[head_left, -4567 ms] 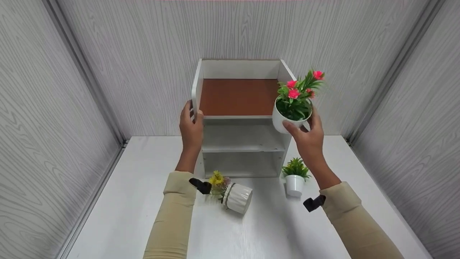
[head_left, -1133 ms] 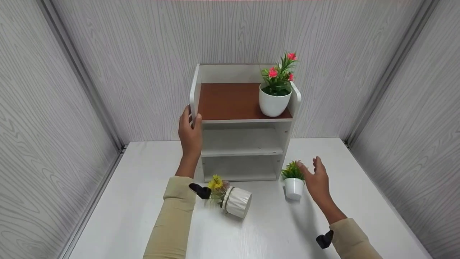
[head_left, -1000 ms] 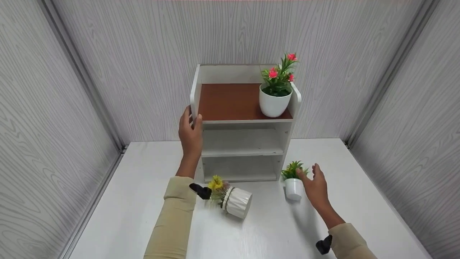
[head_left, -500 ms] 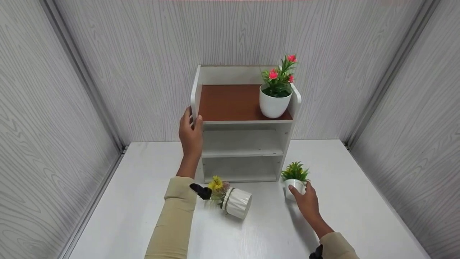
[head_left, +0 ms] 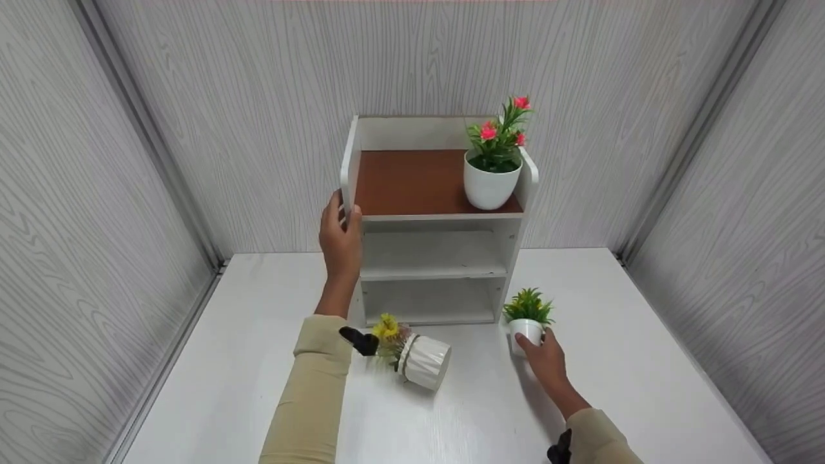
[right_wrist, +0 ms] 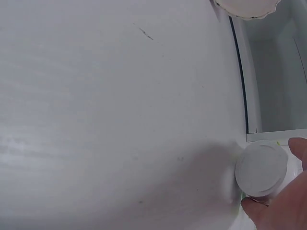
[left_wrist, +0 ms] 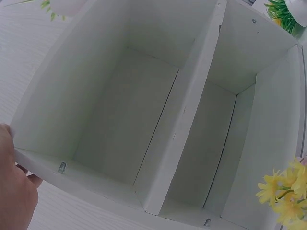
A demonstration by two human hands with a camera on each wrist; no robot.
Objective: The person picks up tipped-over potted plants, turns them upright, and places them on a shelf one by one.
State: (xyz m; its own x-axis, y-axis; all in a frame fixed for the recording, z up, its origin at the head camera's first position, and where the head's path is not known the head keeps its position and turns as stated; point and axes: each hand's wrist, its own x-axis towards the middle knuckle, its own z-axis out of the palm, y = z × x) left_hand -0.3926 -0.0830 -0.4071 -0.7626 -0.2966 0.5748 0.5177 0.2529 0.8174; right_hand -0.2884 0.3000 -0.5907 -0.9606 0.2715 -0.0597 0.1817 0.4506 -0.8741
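My left hand (head_left: 341, 241) grips the left side panel of a white shelf unit (head_left: 438, 274), thumb in front and fingers behind. Low at the unit's right, my right hand (head_left: 546, 361) holds a small white pot (head_left: 526, 330) of green leaves with yellow tips between thumb and fingers. That pot's round base (right_wrist: 261, 167) faces the right wrist camera. A white pot with pink flowers (head_left: 492, 183) stands upright on the brown top board (head_left: 406, 183), at its right end. In front of the unit, a ribbed white pot (head_left: 425, 362) with yellow flowers (head_left: 386, 327) lies on its side.
The shelf unit has two compartments below its top board, the lower (head_left: 428, 299) near table level. It stands on a white table (head_left: 258, 361), close to the back wall (head_left: 277, 129). Grey wood-grain walls close off the left and right sides.
The pink-flowered pot has passed from my right hand onto the top board. My right hand has come down and taken hold of the small green plant's pot. The left hand stays put.
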